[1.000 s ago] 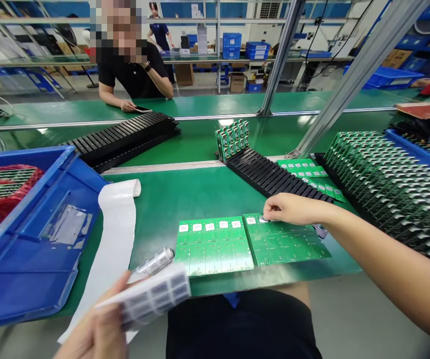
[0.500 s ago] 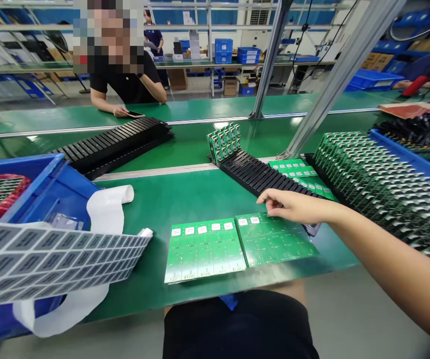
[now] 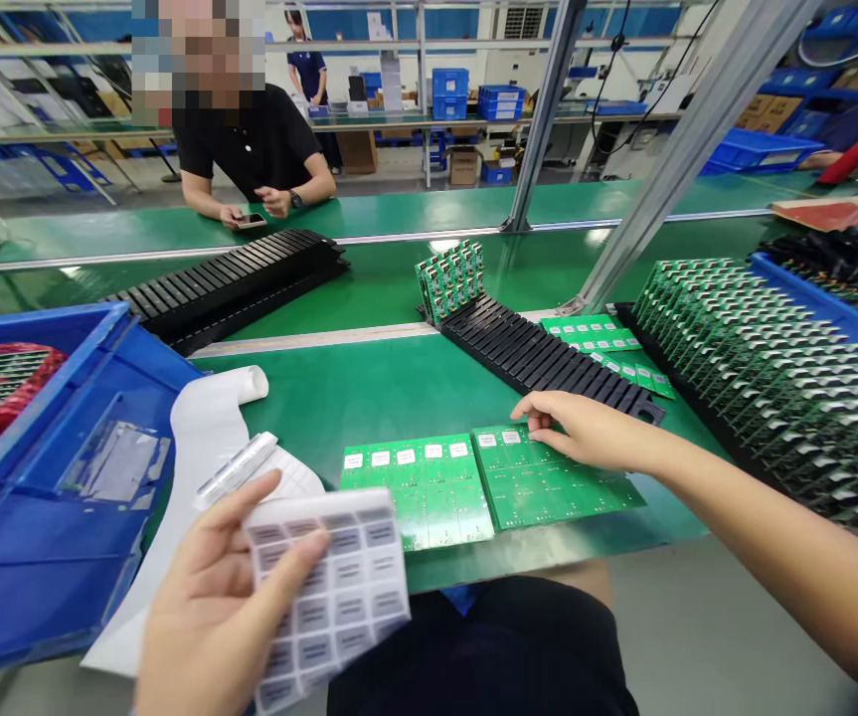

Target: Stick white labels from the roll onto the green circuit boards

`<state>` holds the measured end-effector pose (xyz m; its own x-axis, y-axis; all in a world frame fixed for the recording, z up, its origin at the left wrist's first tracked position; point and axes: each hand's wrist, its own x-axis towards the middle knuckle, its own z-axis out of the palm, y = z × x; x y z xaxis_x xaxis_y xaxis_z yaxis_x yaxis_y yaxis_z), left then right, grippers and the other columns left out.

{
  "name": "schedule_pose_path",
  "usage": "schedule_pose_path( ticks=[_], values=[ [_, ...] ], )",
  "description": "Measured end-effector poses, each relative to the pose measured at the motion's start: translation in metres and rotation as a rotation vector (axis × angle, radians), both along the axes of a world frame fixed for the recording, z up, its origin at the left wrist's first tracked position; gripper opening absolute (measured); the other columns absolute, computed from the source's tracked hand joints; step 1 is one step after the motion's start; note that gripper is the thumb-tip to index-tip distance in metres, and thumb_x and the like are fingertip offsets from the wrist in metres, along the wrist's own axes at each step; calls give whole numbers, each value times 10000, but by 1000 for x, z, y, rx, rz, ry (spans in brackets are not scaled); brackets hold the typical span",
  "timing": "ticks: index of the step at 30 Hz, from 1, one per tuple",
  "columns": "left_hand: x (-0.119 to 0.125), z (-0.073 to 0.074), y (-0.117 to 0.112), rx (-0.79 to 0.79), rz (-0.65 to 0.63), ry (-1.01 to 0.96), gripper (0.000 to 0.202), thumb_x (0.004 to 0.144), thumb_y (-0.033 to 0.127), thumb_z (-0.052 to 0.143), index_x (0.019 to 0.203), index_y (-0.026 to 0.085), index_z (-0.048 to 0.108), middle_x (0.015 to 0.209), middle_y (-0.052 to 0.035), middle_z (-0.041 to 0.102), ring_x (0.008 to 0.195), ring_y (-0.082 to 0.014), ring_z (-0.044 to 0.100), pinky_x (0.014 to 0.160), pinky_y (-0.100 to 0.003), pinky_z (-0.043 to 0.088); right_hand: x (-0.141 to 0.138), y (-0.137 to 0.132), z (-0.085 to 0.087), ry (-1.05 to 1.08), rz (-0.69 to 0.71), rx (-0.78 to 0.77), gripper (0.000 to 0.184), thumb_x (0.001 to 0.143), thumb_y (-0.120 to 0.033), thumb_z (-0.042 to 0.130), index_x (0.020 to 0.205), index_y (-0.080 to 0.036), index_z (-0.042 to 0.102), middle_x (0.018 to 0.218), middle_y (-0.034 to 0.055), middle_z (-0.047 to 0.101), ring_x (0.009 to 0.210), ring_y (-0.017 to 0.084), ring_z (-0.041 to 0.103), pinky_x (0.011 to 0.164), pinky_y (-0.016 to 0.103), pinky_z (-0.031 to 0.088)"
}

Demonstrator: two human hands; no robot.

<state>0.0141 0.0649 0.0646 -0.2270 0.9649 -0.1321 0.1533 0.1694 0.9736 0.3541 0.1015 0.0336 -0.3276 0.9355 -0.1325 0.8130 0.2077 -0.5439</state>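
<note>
My left hand is shut on a folded sheet of grey-printed white labels, low in front of me. My right hand rests its fingertips on the far edge of a green circuit board panel, just beyond a second white label. The panel lies beside a second green panel, which carries a row of white labels along its far edge. A small rolled strip of labels lies on a white backing strip, left of the panels.
A blue bin with red mesh stands at the left. Black slotted board racks lie on the green bench. A blue-edged tray of racked boards fills the right. A co-worker across the bench holds a phone.
My left hand has brought the label sheet back in front of me, now folded smaller. The small roll now lies on the backing strip. My right hand has come down onto the panel.
</note>
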Motion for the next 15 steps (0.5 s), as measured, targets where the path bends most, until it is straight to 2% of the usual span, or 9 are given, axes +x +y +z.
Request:
schedule_pose_path(
  ticks=[1, 3, 5, 6, 8, 11, 14, 15],
  values=[
    [8, -2, 0, -41, -58, -56, 728, 579, 350, 787, 1225, 232, 473, 732, 21, 673, 602, -175, 654, 523, -262, 568, -2, -4, -1, -40, 2, 90, 242, 834, -201, 454, 1061, -201, 538, 927, 52, 591, 839, 181, 573, 761, 343, 460],
    [21, -6, 1, -94, -172, -101, 591, 595, 346, 769, 1122, 196, 548, 724, 2, 681, 632, -184, 664, 537, -245, 559, -9, -15, 0, -95, -26, 275, 228, 836, -193, 463, 1047, -198, 547, 1104, 98, 532, 973, 214, 550, 834, 380, 450],
    [29, -11, 2, -94, -245, -42, 376, 624, 342, 742, 931, 159, 627, 726, -21, 687, 651, -181, 664, 549, -227, 542, -22, -25, 4, -70, -73, 412, 202, 846, -211, 476, 1037, -198, 541, 1206, 117, 465, 1081, 237, 501, 904, 406, 421],
    [32, -14, 3, -86, -280, -6, 291, 643, 336, 725, 853, 154, 640, 720, -24, 686, 647, -175, 659, 552, -222, 533, -31, -29, 8, -22, -79, 433, 187, 853, -225, 482, 1031, -204, 536, 1203, 112, 468, 1099, 235, 488, 919, 403, 414],
    [35, -18, 5, -43, -337, 45, 194, 687, 317, 687, 799, 164, 646, 721, -14, 685, 648, -158, 649, 566, -215, 520, -53, -37, 17, 122, -22, 359, 178, 859, -263, 505, 1032, -226, 527, 1131, 78, 520, 1075, 207, 498, 909, 367, 423],
    [36, -23, 5, 66, -374, 94, 142, 724, 295, 658, 808, 182, 643, 752, -3, 688, 671, -137, 636, 593, -197, 505, -89, -42, 27, 316, 86, 143, 230, 803, -319, 604, 1012, -243, 545, 1014, 28, 579, 955, 170, 540, 818, 304, 454],
    [32, -28, 1, 166, -408, 134, 106, 772, 279, 612, 832, 195, 637, 747, 9, 677, 657, -112, 619, 589, -173, 486, -115, -39, 30, 419, 39, 60, 77, 791, -272, 614, 796, -204, 576, 808, -2, 592, 767, 132, 549, 688, 255, 443],
    [31, -29, 0, 197, -422, 150, 103, 793, 276, 587, 838, 198, 638, 742, 11, 673, 651, -106, 614, 586, -168, 479, -120, -38, 30, 437, 19, 50, 90, 802, -242, 595, 731, -194, 568, 745, -10, 580, 713, 120, 540, 649, 242, 429]
  ],
)
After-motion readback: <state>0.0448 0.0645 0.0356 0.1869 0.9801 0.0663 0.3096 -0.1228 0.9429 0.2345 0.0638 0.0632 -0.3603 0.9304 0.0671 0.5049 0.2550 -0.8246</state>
